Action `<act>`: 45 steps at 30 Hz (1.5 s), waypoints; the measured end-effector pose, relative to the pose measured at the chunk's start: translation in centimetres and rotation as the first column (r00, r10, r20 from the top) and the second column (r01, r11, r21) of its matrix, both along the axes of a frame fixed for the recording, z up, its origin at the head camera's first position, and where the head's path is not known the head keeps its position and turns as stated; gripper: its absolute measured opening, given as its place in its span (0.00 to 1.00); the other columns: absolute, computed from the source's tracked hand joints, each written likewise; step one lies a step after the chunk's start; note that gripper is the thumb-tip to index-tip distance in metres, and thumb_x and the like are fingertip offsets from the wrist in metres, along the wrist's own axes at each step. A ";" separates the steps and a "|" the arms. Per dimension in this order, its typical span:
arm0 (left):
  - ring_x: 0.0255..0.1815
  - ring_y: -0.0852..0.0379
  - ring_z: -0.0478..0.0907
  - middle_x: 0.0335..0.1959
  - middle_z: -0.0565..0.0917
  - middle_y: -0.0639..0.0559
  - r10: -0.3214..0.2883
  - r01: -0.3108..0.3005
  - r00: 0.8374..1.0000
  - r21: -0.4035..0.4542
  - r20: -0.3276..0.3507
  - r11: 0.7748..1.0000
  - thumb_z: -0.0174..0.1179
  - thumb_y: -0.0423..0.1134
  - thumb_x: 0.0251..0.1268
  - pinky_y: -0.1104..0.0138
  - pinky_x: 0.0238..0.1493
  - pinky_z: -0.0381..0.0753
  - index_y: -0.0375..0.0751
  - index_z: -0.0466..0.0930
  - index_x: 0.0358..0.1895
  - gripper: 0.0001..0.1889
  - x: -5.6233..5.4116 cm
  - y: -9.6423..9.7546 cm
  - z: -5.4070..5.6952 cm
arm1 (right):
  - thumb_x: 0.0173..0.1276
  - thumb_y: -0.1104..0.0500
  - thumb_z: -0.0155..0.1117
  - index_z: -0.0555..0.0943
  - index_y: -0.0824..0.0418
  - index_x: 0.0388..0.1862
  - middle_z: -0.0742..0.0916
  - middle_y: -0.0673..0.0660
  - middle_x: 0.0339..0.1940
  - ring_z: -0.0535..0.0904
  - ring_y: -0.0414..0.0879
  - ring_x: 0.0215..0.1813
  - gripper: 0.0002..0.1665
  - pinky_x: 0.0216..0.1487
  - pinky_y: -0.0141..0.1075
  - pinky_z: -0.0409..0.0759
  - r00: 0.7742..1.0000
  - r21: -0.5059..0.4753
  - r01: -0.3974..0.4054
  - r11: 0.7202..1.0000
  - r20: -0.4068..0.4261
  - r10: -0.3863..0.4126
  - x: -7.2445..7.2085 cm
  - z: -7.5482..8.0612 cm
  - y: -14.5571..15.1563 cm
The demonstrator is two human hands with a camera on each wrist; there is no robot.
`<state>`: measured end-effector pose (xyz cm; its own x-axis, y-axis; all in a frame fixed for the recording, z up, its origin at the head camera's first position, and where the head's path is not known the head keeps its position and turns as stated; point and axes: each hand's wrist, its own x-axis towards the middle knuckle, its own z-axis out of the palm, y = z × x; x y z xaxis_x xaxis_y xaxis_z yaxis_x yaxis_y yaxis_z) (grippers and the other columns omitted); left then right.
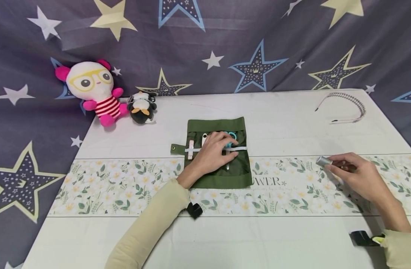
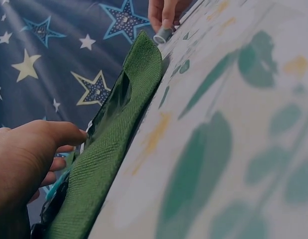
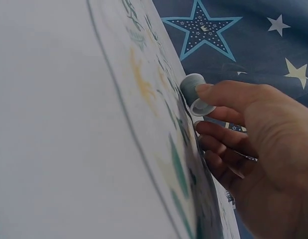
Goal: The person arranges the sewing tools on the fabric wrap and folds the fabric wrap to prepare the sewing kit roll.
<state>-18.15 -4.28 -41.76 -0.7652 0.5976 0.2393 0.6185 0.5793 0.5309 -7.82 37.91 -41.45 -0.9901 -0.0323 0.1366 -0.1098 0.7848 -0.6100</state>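
A green fabric pouch (image 1: 218, 182) lies unfolded on the table, a white elastic band (image 1: 240, 148) running across it. Under the band sit blue-handled scissors (image 1: 232, 136), a pinkish strip (image 1: 190, 149) and a white item with a hole (image 1: 204, 138). Over the pouch's middle rests my left hand (image 1: 214, 151), fingers bent loosely, thumb and forefinger apart near the band; the hand covers part of the contents. To the right, my right hand (image 1: 363, 172) pinches a spool of grey thread (image 3: 193, 85) between thumb and fingers, just above the table.
A pink and white plush toy (image 1: 94, 86) and a small penguin plush (image 1: 141, 108) sit at the back left. A headband (image 1: 355, 101) lies at the back right. A floral strip (image 1: 114, 186) crosses the white table cover, and a star-patterned curtain (image 1: 178, 48) hangs behind.
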 end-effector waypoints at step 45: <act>0.59 0.45 0.73 0.55 0.80 0.44 0.020 -0.023 0.995 -0.033 -0.101 0.999 0.66 0.39 0.74 0.48 0.69 0.64 0.43 0.88 0.44 0.05 -0.3 0.6 -0.4 | 0.73 0.61 0.70 0.86 0.64 0.54 0.89 0.58 0.40 0.84 0.45 0.36 0.14 0.33 0.29 0.78 0.970 -0.295 -0.243 0.924 -0.046 0.240 -7.5 0.4 -13.1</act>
